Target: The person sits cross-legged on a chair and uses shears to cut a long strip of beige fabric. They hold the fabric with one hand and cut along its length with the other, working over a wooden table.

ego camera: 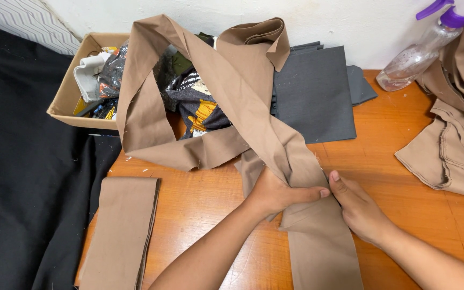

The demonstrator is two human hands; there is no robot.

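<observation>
One view only, worn on the head, looking steeply down and forward over the orange wooden table (205, 204), close in above the forearms; the white wall (350, 21) closes off the top edge, black cloth (22, 177) fills the left side

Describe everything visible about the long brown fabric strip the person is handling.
The long brown fabric strip is a wide band of plain tan woven cloth with frayed threads at some edges. It runs from the bottom edge up the orange wooden table, then loops and twists over a cardboard box of scraps and a folded grey cloth. Its top end is folded over near the wall. The left hand and right hand both pinch it where it creases, pressing it to the table.
</observation>
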